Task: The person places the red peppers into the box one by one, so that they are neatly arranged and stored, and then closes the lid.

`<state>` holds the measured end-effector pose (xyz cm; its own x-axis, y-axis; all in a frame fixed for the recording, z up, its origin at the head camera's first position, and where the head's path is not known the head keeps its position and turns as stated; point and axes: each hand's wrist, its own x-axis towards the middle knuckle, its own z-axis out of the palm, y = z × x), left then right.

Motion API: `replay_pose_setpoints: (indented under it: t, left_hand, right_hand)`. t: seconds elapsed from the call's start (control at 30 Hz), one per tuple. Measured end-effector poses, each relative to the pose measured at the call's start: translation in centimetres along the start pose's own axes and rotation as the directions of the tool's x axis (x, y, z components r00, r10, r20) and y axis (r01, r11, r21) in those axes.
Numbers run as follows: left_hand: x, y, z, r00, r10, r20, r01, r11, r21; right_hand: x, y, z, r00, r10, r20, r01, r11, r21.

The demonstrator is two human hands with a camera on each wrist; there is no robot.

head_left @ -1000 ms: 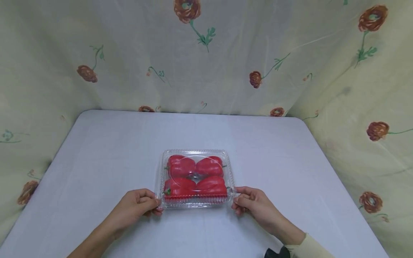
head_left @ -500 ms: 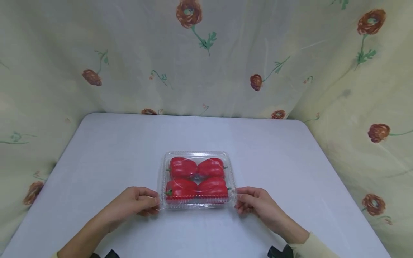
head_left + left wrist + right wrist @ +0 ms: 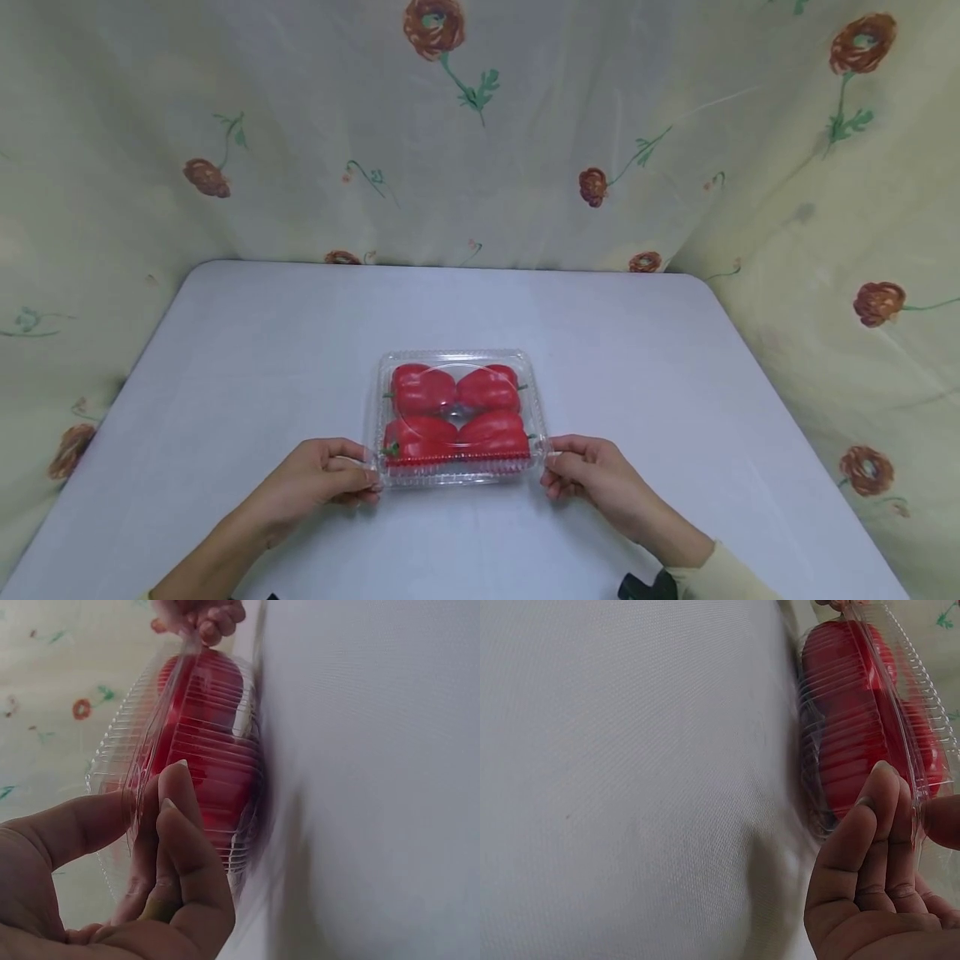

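A clear plastic clamshell box (image 3: 456, 478), its lid down, sits on the white table in the head view. Inside lie several red bell peppers (image 3: 423, 390) with green stems, in two rows. My left hand (image 3: 318, 477) pinches the rim at the near left corner between thumb and fingers. At the near right corner, my right hand (image 3: 588, 471) pinches the rim the same way. Both wrist views show the flange between thumb and fingertips, with the ribbed side wall (image 3: 217, 742) close over the cloth. In the right wrist view, red peppers (image 3: 847, 727) show through the plastic.
The white-covered table (image 3: 300, 333) has rounded far corners. Behind it and along the sides hangs a pale curtain (image 3: 510, 167) printed with brown flowers. A dark strap piece (image 3: 647, 586) shows at the right wrist.
The head view shifts slightly. My left fingers pull back a little from the near left corner, then come back onto it. The box and my right hand stay nearly in place.
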<state>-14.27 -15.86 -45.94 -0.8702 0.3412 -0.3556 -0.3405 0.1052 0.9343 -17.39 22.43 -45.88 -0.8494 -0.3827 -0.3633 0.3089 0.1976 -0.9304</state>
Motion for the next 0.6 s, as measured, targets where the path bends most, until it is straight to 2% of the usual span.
replay_pose_setpoints:
  t: [0.3, 0.4, 0.5, 0.6]
  left_hand:
    - [-0.1, 0.0, 0.2, 0.998, -0.012, -0.062, 0.012, 1.000, -0.001]
    - [-0.1, 0.1, 0.1, 0.998, -0.026, -0.059, 0.026, 1.000, 0.005]
    - [-0.2, 0.4, -0.4, 0.998, -0.032, -0.046, 0.036, 0.996, 0.078]
    - [-0.3, 1.5, -1.3, 0.996, -0.035, -0.082, 0.054, 0.969, 0.240]
  right_hand:
    - [0.1, -0.1, 0.2, 1.000, 0.007, -0.003, -0.007, 1.000, -0.002]
    - [0.2, -0.1, 0.1, 1.000, 0.010, -0.007, -0.010, 1.000, -0.007]
    - [0.4, -0.2, -0.1, 0.999, 0.011, -0.031, -0.013, 0.998, -0.053]
    - [0.8, -0.7, -0.6, 0.995, -0.011, -0.097, -0.005, 0.986, -0.164]
